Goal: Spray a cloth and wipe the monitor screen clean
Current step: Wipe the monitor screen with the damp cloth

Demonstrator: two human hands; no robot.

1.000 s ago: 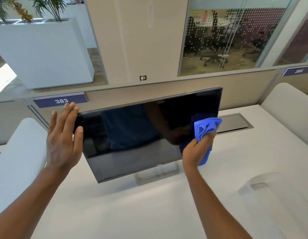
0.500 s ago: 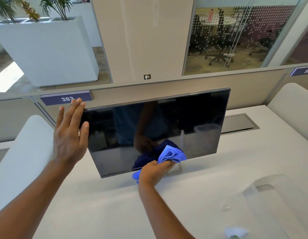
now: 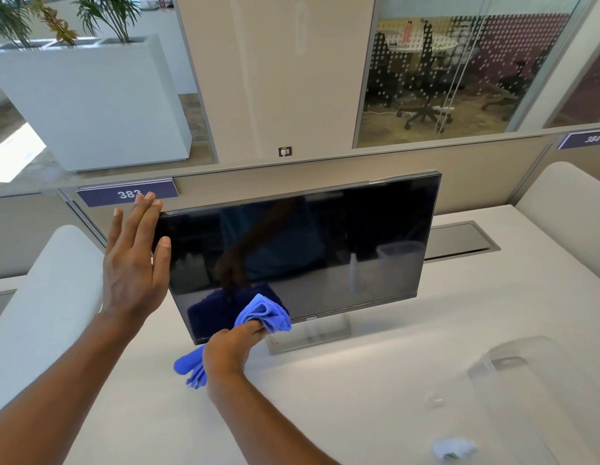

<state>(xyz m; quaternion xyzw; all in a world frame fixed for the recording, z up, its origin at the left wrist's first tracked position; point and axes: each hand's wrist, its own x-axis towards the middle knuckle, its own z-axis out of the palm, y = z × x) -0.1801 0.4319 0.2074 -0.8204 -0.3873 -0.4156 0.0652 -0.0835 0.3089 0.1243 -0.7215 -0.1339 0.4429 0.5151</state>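
A black monitor (image 3: pixel 325 243) stands on a silver base on the white desk (image 3: pixel 342 397), its screen dark and reflecting my arm. My left hand (image 3: pixel 132 263) lies flat and open against the monitor's left edge, fingers up past the top corner. My right hand (image 3: pixel 234 350) is closed on a bunched blue cloth (image 3: pixel 263 312) and presses it on the lower edge of the screen, left of the logo. A loose end of the cloth hangs below my wrist. The white top of a spray bottle (image 3: pixel 454 448) shows at the bottom right.
A clear plastic container (image 3: pixel 540 397) sits on the desk at the right. A metal cable hatch (image 3: pixel 459 241) lies behind the monitor. White rounded dividers (image 3: pixel 46 297) flank the desk on both sides. A beige partition runs behind.
My right hand has swept the cloth from the screen's right side down and left along the lower edge. My left hand has stayed on the monitor's left edge.
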